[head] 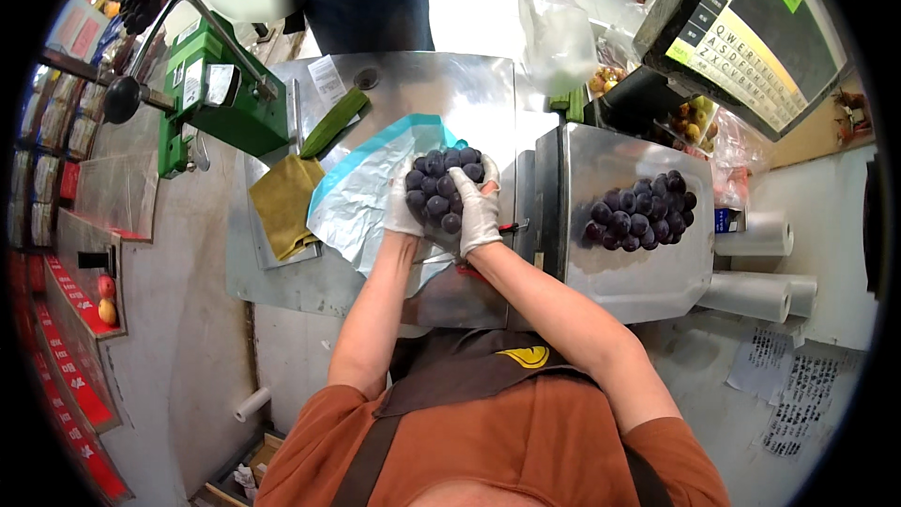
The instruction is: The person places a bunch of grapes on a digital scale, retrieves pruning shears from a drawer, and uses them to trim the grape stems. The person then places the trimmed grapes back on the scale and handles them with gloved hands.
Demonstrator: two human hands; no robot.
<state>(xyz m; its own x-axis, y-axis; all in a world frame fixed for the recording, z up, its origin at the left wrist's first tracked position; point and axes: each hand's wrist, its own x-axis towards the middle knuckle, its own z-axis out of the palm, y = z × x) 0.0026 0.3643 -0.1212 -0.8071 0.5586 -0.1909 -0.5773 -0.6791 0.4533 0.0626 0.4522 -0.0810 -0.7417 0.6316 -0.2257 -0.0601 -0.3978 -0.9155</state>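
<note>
A bunch of dark purple grapes [438, 186] is cupped between my two gloved hands. My left hand [404, 201], in a pale glove, supports the bunch from its left side. From the right, my right hand [480, 208] presses against it with the thumb over the grapes. Beneath the bunch spreads a crumpled wrapping sheet [366, 197], white with a turquoise edge. To the right, a second bunch of dark grapes [640, 213] lies on the metal pan of a weighing scale [598, 289]. The undersides of both hands are partly hidden by the fruit.
A green bag-sealing machine [229, 95] stands at the back left. Near it lie a long green gourd [334, 123] and a folded mustard cloth [285, 204]. The scale's keypad display [753, 42] juts in at upper right. Plastic rolls [750, 296] sit right of the scale. Someone stands across the counter.
</note>
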